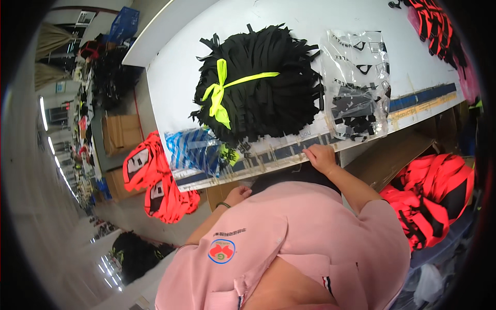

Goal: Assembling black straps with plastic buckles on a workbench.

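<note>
A big round bundle of black fabric straps [268,98] lies on the white table, tied with a neon yellow strip [219,98] knotted in a bow at its left side. My right hand [321,157] rests at the table's near edge, fingers curled together, with nothing visible in them. Below the edge, close to my body, my left hand [237,196] hangs empty with its fingers loosely bent and slightly apart. Right of the bundle lies a clear printed plastic bag [357,85] holding small black pieces. A blue-striped plastic packet [192,151] sits at the table's near left corner.
Neon red-orange and black strap bundles [434,191] are piled at the lower right, with more orange pieces [165,181] left of the table. Others lie at the table's far right [436,28]. Cardboard boxes [122,133] stand along the left, beyond the aisle floor.
</note>
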Tool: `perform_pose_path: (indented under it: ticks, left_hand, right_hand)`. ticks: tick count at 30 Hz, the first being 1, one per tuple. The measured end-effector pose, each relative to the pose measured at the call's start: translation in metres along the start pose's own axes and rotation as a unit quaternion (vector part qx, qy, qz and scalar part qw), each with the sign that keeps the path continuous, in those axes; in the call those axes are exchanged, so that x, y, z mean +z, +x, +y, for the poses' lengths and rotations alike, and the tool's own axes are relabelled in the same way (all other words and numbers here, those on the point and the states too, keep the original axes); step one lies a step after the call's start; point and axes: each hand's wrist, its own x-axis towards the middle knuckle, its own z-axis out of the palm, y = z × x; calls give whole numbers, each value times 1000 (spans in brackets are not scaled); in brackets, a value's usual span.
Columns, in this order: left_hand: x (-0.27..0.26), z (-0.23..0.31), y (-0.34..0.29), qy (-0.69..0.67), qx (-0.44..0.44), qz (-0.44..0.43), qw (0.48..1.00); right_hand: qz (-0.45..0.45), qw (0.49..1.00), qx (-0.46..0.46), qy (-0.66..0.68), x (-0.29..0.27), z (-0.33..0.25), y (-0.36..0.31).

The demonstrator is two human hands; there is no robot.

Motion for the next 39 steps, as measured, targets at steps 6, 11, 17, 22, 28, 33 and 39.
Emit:
perform_pose_path:
  ticks: [6, 11, 17, 22, 28, 33, 39]
  left_hand:
    - [31, 17, 45, 47, 114, -69, 990]
    - [82, -19, 62, 33, 212, -21, 976]
    - [114, -28, 55, 12, 289, 153, 945]
    - [107, -67, 56, -30, 290, 148, 945]
    - [100, -83, 54, -72, 293, 84, 950]
    - [104, -85, 48, -72, 296, 72, 950]
    - [108, -100, 61, -90, 318, 101, 938]
  right_hand:
    - [59, 994, -55, -75, 8, -8, -7]
    - [107, 988, -84, -76, 24, -6, -8]
    - [141, 983, -55, -105, 24, 15, -18]
    - [136, 988, -47, -48, 43, 11, -16]
    - [149, 987, 29, -51, 27, 8, -23]
    - [172, 984, 32, -27, 25, 10, -24]
    - [158, 986, 50, -17, 30, 10, -24]
